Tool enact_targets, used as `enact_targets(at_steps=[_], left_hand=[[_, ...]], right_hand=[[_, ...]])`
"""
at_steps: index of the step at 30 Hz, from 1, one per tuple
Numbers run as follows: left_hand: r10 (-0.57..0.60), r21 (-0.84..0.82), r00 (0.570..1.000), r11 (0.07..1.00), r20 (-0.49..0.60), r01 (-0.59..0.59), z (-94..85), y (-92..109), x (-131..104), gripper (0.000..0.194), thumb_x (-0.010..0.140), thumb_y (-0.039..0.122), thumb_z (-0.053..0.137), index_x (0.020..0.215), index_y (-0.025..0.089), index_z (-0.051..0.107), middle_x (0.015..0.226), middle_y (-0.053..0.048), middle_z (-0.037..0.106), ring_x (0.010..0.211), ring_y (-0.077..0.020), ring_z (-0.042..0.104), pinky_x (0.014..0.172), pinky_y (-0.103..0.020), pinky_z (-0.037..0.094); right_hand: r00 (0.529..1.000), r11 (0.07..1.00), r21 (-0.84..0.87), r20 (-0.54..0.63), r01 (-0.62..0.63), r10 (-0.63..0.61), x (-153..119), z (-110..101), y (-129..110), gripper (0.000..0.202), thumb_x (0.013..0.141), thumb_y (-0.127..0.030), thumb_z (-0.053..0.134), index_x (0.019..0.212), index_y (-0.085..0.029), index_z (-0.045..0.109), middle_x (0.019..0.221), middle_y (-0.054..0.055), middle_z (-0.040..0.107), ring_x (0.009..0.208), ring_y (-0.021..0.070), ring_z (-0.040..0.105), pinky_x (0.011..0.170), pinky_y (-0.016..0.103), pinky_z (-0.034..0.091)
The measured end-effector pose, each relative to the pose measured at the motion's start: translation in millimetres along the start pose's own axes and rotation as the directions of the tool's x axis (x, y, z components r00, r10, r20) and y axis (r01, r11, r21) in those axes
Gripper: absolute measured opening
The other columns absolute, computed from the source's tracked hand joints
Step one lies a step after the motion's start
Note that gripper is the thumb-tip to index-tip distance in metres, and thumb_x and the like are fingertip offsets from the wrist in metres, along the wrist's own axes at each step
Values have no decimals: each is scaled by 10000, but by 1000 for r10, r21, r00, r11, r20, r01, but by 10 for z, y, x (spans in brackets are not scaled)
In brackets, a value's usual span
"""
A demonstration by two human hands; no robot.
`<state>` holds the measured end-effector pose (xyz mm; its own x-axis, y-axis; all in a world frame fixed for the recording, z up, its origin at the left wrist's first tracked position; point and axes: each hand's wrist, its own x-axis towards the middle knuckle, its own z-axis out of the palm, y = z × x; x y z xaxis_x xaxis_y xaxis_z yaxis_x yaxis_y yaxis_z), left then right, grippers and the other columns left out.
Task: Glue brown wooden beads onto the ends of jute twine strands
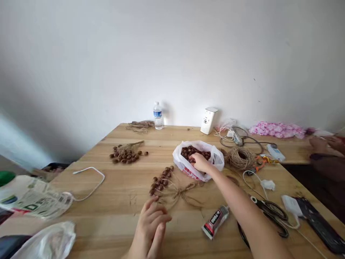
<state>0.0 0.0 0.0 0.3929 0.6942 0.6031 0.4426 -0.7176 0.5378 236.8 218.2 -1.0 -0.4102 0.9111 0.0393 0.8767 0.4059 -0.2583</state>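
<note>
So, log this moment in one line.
right hand: inside plastic bag of brown balls | left hand: open, near tied twine | glue tube: on table

A craft workspace (twine coil [240, 158], glue tube [215, 222], scissors [269, 213]).

Right hand [201, 162], its grip hidden among brown balls [188, 151]

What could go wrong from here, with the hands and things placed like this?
The right hand reaches into the plastic bag; pulling against its soft rim might tip out some brown nuts. The right forearm passes close to the glue tube and scissors, so it could push them. The loose round nuts near the left hand may roll if bumped.
</note>
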Motion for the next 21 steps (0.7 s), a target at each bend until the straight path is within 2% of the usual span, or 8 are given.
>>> enact_targets(at_steps=[3, 6, 10, 12, 16, 21], left_hand=[[-9, 8, 1000, 1000, -8, 9, 10, 20, 28, 224, 805, 78, 370, 888, 185, 549, 730, -27, 622, 833, -202, 561, 985, -519, 268], [-7, 4, 1000, 1000, -14, 8, 16, 53, 55, 218, 807, 75, 375, 878, 187, 549, 715, -26, 620, 803, -196, 567, 978, -510, 285], [32, 5, 999, 999, -12, -32, 16, 81, 65, 203, 795, 58, 399, 850, 180, 551, 688, -21, 613, 755, -184, 564, 965, -503, 297], [37, 10, 999, 999, -7, -37, 17, 76, 59, 201, 791, 46, 410, 845, 176, 553, 679, -18, 609, 749, -180, 563, 962, -498, 300], [26, 7, 1000, 1000, -1, -26, 35, 45, 47, 198, 791, 38, 420, 837, 175, 555, 678, -15, 607, 739, -173, 564, 959, -491, 309], [24, 0, 1000, 1000, -7, -24, 56, 28, 40, 197, 795, 39, 419, 832, 177, 553, 675, -15, 608, 736, -173, 564, 951, -487, 324]], right_hand=[[1000, 1000, -13, 7, 4, -4, -28, 31, -2, 188, 812, -251, 606, 957, -130, 602, 1026, 69, 594, 908, 187, 565, 817, 350, 437], [1000, 1000, -21, -17, 0, 0, -44, 20, 82, 164, 865, -271, 540, 938, -133, 591, 1007, 54, 592, 905, 183, 562, 814, 383, 444], [998, 1000, -22, -56, -16, 15, -89, -14, 246, 104, 822, -151, 552, 908, -132, 606, 998, 65, 589, 875, 174, 569, 786, 318, 444], [998, 1000, -22, -69, -17, 15, -122, -14, 279, 186, 776, -102, 569, 955, -138, 607, 1039, 81, 576, 866, 174, 575, 765, 282, 441], [995, 999, -24, -96, 27, -29, -142, 6, 209, 328, 786, -98, 539, 1107, -168, 555, 1148, 85, 533, 975, 182, 546, 835, 276, 408], [994, 997, -35, -78, 75, -77, -67, 32, 95, 192, 813, -108, 520, 969, -171, 613, 1040, 75, 581, 1027, 202, 512, 886, 318, 381]])
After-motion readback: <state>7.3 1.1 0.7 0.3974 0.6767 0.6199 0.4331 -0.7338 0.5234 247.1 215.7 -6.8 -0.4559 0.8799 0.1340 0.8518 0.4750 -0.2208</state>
